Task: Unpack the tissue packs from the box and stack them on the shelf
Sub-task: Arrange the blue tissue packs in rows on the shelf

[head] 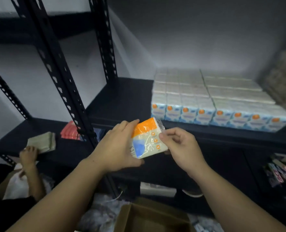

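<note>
A single tissue pack [148, 137], wrapped in clear film with an orange band at its top and a blue patch lower down, is held in the air in front of the dark shelf [122, 97], tilted to the right. The left hand [117, 146] curls its grip round the pack's left side, thumb under the lower edge and fingers over the top. The right hand [180, 144] pinches the pack's right edge between thumb and fingertips.

Behind and to the right, a block of stacked tissue packs [214, 101] fills the right part of the shelf board, its front row flush with the board's front edge. The left part of that board is bare up to a black perforated upright [105, 39]. A pale grey wall backs the shelf.

Below the hands, an open cardboard box [152, 216] sits on the floor, its flaps up. To the left, a lower shelf board carries a greenish bundle [43, 142] and a folded red striped item [70, 131]; another person's hand [28, 154] rests at the bundle. Colourful packets [279, 171] lie on a lower level at the right.
</note>
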{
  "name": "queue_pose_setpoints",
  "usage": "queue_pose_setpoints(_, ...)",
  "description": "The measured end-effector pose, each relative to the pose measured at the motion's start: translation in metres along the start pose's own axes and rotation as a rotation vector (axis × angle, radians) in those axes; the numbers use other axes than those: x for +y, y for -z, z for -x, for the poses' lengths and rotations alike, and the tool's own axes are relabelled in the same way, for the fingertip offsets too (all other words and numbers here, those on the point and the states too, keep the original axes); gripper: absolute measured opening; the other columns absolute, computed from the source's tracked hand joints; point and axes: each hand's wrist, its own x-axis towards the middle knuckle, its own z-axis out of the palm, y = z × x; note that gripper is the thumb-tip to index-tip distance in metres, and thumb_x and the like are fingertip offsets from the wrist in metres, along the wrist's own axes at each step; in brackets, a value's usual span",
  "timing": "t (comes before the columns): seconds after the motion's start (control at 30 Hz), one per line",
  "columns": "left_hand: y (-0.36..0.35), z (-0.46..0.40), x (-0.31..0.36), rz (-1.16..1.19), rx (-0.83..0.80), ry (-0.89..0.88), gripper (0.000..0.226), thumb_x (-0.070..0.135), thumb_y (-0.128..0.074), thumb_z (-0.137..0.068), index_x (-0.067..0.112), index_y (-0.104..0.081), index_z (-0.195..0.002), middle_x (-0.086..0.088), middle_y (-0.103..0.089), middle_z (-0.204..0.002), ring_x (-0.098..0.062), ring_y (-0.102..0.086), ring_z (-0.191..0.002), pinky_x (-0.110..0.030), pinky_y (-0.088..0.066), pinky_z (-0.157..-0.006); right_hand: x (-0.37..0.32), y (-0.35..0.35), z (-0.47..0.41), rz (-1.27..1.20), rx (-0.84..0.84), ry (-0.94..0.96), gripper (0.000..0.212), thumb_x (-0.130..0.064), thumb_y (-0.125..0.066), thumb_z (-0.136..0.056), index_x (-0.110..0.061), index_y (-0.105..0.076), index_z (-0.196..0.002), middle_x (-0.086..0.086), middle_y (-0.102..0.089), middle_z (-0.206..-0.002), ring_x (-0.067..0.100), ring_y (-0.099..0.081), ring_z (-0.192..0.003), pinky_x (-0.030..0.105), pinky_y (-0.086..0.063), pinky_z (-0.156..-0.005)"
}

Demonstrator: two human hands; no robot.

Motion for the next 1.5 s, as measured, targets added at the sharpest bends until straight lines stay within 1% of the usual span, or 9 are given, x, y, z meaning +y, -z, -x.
queue_pose_setpoints(0.2,0.054,-0.044,-0.046,0.023,0.006,-0.031,0.104,0.059,-0.088,-0.059,0.041,-0.029,-0.142,0.024,-0.039,-0.122,-0.003,-0.049,-0.111,-0.035,-0.054,-0.095,-0.038,-0.019,-0.058,0.327,0.129,0.321,0.007,-0.03,-0.076,-0.092,-0.024,-0.074,-0.09,-0.014,-0.072,-0.083,0.005,-0.068,-0.082,0.019,-0.053,-0.069)
queue_pose_setpoints(0.4,0.067,-0.09,-0.089,0.031,-0.068,-0.077,0.111,0.065,-0.085,-0.064,0.034,-0.027,-0.153,0.021,-0.031,-0.124,-0.001,-0.053,-0.104,-0.023,-0.054,-0.082,-0.06,-0.013,-0.126,0.77,0.205,0.561,0.014,-0.034,-0.072,-0.094,-0.021,-0.074,-0.099,-0.008,-0.069,-0.1,0.014,-0.059,-0.102,0.038,-0.051,-0.089)
queue_pose_setpoints(0.5,0.061,-0.107,-0.106,0.017,-0.118,-0.072,0.117,0.065,-0.084,-0.067,0.029,-0.022,-0.16,0.019,-0.03,-0.126,-0.007,-0.05,-0.11,-0.022,-0.049,-0.087,-0.06,-0.004,-0.155,0.987,0.182,0.448,0.043,-0.053,-0.064,-0.094,-0.022,-0.07,-0.124,0.001,-0.068,-0.13,0.024,-0.054,-0.126,0.046,-0.045,-0.105)
queue_pose_setpoints(0.63,0.051,-0.127,-0.126,-0.039,-0.205,-0.062,0.118,0.062,-0.082,-0.072,0.032,-0.015,-0.163,0.014,-0.035,-0.144,-0.015,-0.038,-0.135,-0.039,-0.038,-0.116,-0.057,0.0,-0.176,1.139,0.047,0.178,0.084,-0.081,-0.041,-0.088,-0.031,-0.045,-0.155,0.005,-0.033,-0.168,0.028,-0.026,-0.155,0.054,-0.024,-0.124)
queue_pose_setpoints(0.73,0.045,-0.135,-0.136,-0.053,-0.304,-0.065,0.114,0.053,-0.079,-0.078,0.036,-0.007,-0.165,0.009,-0.027,-0.165,-0.017,-0.018,-0.155,-0.054,-0.004,-0.129,-0.055,0.0,-0.181,1.149,-0.026,0.1,0.084,-0.083,-0.036,-0.091,-0.036,-0.033,-0.161,0.0,-0.017,-0.173,0.023,-0.014,-0.159,0.055,-0.011,-0.127)
queue_pose_setpoints(0.8,0.04,-0.137,-0.133,-0.07,-0.313,-0.056,0.111,0.057,-0.074,-0.081,0.035,-0.005,-0.165,0.006,-0.017,-0.171,-0.016,-0.007,-0.159,-0.053,0.005,-0.128,-0.054,0.0,-0.182,1.154,-0.041,0.07,0.086,-0.085,-0.033,-0.09,-0.037,-0.029,-0.162,-0.003,-0.015,-0.173,0.02,-0.012,-0.159,0.054,-0.007,-0.128)
queue_pose_setpoints(0.93,0.023,-0.136,-0.114,-0.173,-0.217,-0.003,0.114,0.097,-0.032,-0.077,0.032,-0.003,-0.166,0.003,-0.004,-0.174,-0.019,0.0,-0.161,-0.056,0.003,-0.128,-0.052,0.0,-0.183,1.16,-0.041,0.069,0.089,-0.087,-0.029,-0.088,-0.038,-0.028,-0.162,-0.006,-0.016,-0.173,0.018,-0.012,-0.159,0.054,-0.006,-0.128)
queue_pose_setpoints(1.03,0.008,-0.14,-0.108,-0.229,-0.203,0.045,0.105,0.093,-0.009,-0.079,0.033,0.002,-0.165,0.0,0.004,-0.175,-0.021,0.009,-0.16,-0.059,0.007,-0.127,-0.052,0.001,-0.183,1.164,-0.047,0.076,0.086,-0.085,-0.03,-0.09,-0.038,-0.028,-0.162,-0.006,-0.016,-0.173,0.018,-0.012,-0.159,0.052,-0.005,-0.128)
queue_pose_setpoints(1.5,0.001,-0.246,-0.14,-0.288,-0.227,0.049,0.094,0.087,-0.019,-0.09,0.035,0.0,-0.166,0.0,0.002,-0.175,-0.022,0.003,-0.161,-0.059,0.005,-0.126,-0.052,0.0,-0.181,1.195,-0.036,0.072,0.082,-0.082,-0.027,-0.092,-0.04,-0.026,-0.162,-0.009,-0.013,-0.173,0.014,-0.008,-0.159,0.048,-0.004,-0.129)
